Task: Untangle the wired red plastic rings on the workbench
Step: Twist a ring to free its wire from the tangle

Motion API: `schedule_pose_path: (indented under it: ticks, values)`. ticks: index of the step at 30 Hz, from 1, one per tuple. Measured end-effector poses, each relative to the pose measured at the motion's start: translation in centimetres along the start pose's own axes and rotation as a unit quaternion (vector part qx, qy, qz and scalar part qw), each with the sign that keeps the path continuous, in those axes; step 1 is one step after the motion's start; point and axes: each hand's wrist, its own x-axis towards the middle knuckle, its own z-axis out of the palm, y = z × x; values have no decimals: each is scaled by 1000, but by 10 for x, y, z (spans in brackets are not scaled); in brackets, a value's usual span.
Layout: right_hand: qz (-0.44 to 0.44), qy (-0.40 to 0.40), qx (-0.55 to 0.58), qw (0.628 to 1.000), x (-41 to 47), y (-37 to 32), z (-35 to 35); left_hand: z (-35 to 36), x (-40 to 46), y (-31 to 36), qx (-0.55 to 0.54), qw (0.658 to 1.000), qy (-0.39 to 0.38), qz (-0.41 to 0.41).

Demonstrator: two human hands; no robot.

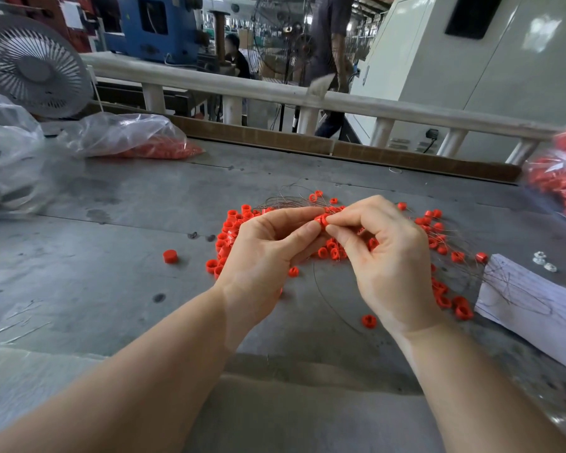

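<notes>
**Untangling well short of finished: most rings still wired in the heap**

Both hands meet over the middle of the workbench (118,204), pinching 1 red ring (322,220) between them. The left hand (268,250) closes thumb and forefinger on the ring from its left side; the right hand (383,253) pinches it from the right, its other fingers curled loosely underneath. Whether a wire is being drawn out of this ring at the pinch is too fine to tell.

By my reading, little is done. Just beneath and all around the grip lies the heap of red rings (232,230), many of them strung on thin dark wires (285,201) that fan out just beyond the fingertips and trail off to the right of the right hand. A few rings look free: 1 ring (170,256) lies alone well to the left of the left hand, another (369,321) sits nearer the person, just beside the right wrist. A long loose wire (327,302) curves between the 2 wrists.

The rings are small, short, bright red plastic cylinders, open through the middle, uniform in size. The wires are hair-thin and springy-looking, crossing one another in a loose snarl.

A sheet of paper (533,305) lies right of the right hand with stray wires on it.
</notes>
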Motion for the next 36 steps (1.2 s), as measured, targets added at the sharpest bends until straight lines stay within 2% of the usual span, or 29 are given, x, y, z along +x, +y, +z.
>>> schedule_pose_path:
  ticks: [11,18,28,36]
  values:
    - [-26,-6,-19,999,-1,1,-1,-1,-1,0,31,999,5,3]
    - [-8,-11,7,1000,0,1,-1,-2,0,0,15,1000,4,-7]
    - [69,-14,79,994,2,-3,-2,-1,0,1,7,1000,7,6]
    - [44,-1,57,997,1,-2,-1,-1,-1,3,19,1000,3,11]
